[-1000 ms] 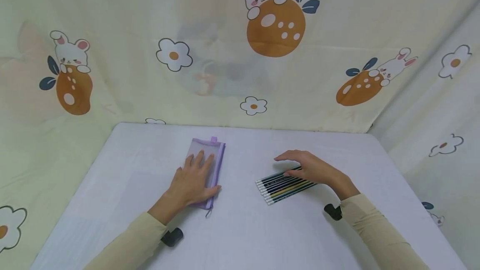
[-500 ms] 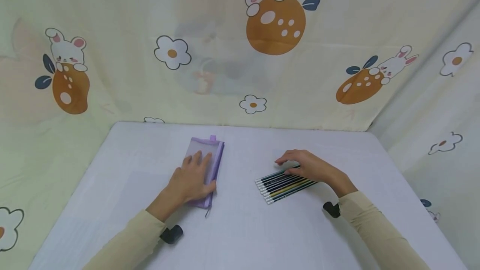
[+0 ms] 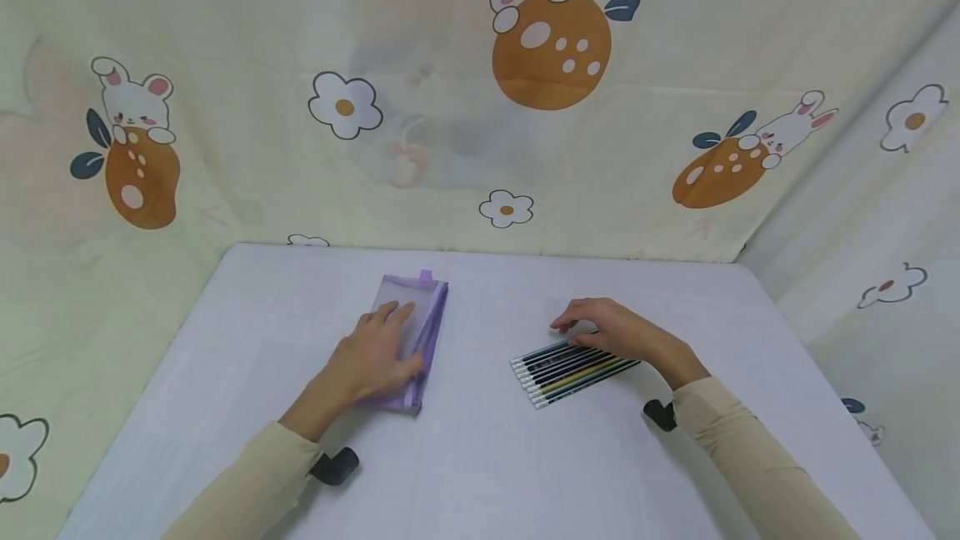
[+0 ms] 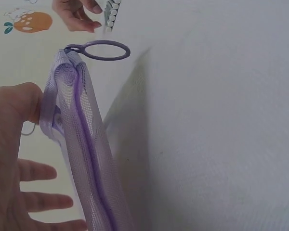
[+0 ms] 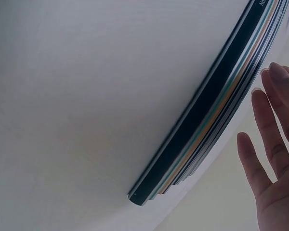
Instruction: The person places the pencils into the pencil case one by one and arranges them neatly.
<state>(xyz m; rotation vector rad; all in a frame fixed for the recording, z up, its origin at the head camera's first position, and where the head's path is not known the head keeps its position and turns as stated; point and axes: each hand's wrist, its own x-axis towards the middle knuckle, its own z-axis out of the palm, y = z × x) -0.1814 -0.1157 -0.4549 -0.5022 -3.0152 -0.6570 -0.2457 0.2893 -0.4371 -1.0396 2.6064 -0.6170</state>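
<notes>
A purple mesh zip pouch (image 3: 411, 286) lies left of the middle of the table, under my left hand (image 3: 369, 361). My left thumb is against the zip side, while the fingers spread over the mesh. In the left wrist view the pouch's edge (image 4: 94, 163) stands raised, with a ring-shaped zip pull (image 4: 106, 58) at its end. To the right, a row of several pencils (image 3: 551, 375) with white ends lies side by side, mostly dark, one yellow. My right hand (image 3: 622, 333) hovers over their far part, fingers loosely bent, thumb at the pencils.
The white-covered table (image 3: 480, 473) ends at a patterned curtain (image 3: 435, 215) behind it, with more curtain at both sides. A black wrist camera (image 3: 335, 467) sits under the left sleeve, another black wrist camera (image 3: 660, 415) under the right.
My left hand has drawn slightly toward me and left, its thumb pulling in. The pouch's zip edge now tilts up, and its ring pull is hidden in the head view. The right hand barely shifts.
</notes>
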